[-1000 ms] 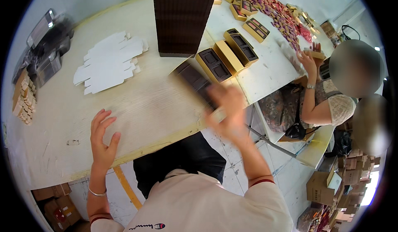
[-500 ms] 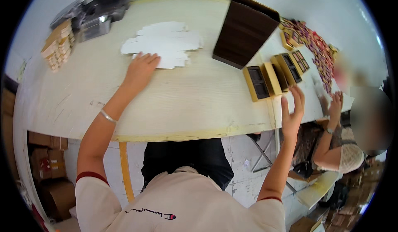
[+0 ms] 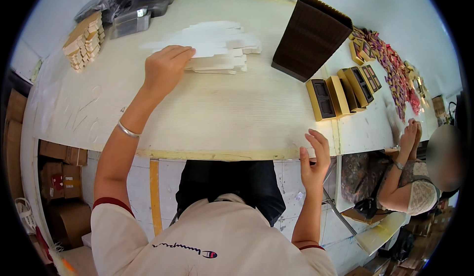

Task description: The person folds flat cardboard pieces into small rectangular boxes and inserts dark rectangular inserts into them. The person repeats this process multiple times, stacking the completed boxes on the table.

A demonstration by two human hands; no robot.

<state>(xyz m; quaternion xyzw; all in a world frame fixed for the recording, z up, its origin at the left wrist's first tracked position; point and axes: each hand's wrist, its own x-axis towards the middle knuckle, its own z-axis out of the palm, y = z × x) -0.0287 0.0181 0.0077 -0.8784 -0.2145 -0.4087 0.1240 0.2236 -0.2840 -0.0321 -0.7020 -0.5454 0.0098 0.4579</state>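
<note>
Toward the far left of the middle lies a spread stack of flat white card pieces [image 3: 217,36]. My left hand [image 3: 168,68] is at its near left edge, fingers closed on a white card piece that is lifted and blurred. Off the table's front edge hovers my right hand [image 3: 315,160], fingers apart and holding nothing. Beyond it stands a row of small gold boxes [image 3: 337,92] with dark divided insides. Behind them a tall dark brown box [image 3: 312,39] with a gold inner edge stands upright.
A pale table [image 3: 207,123] spreads before me. At far left are stacked cream card pieces [image 3: 84,41] and clear plastic trays [image 3: 129,24]. Wrapped small pieces [image 3: 395,76] are heaped at far right. A person [image 3: 402,187] sits at the right; cartons [image 3: 64,179] stand below left.
My left hand has gone from lying flat on the white cards to gripping and lifting one. My right hand has drawn back from the gold boxes toward me. The view has shifted slightly.
</note>
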